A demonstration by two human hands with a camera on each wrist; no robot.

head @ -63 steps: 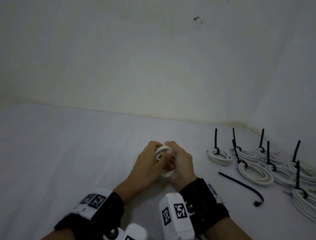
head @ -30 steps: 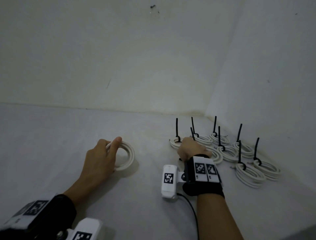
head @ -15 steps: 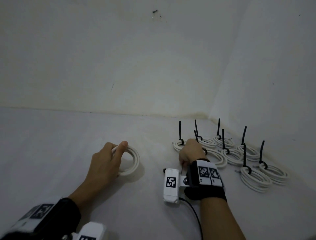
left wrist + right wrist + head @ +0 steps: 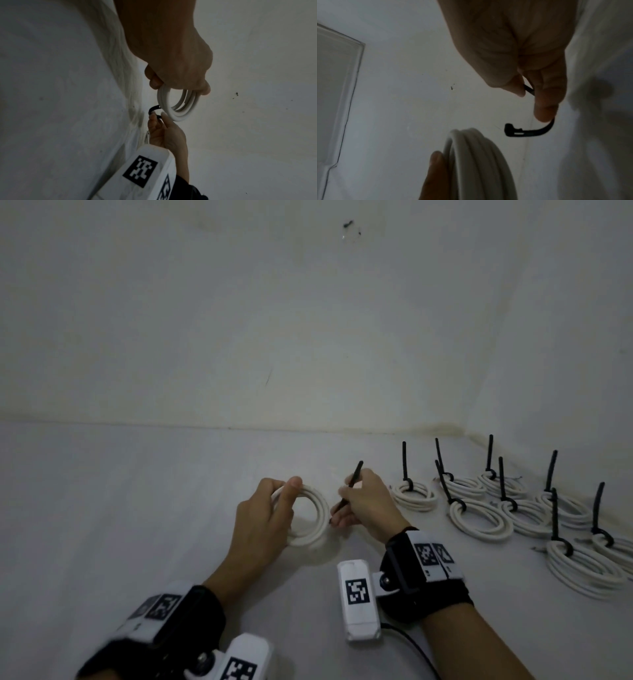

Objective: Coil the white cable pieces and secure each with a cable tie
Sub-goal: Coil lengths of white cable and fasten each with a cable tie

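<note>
White cable coil (image 4: 310, 517) gripped upright by left hand (image 4: 265, 517); black cable tie (image 4: 348, 489) pinched by right hand (image 4: 368, 501), head end just beside coil; tied coils (image 4: 479, 517) at right.

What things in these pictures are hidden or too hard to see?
- Cable tie: its middle is hidden inside the right hand in the head view.
- White coil: its left side is covered by the left hand in the head view; the right wrist view cuts off its bottom.
- Finished coils: the rightmost ones run off the head view's right edge.
</note>
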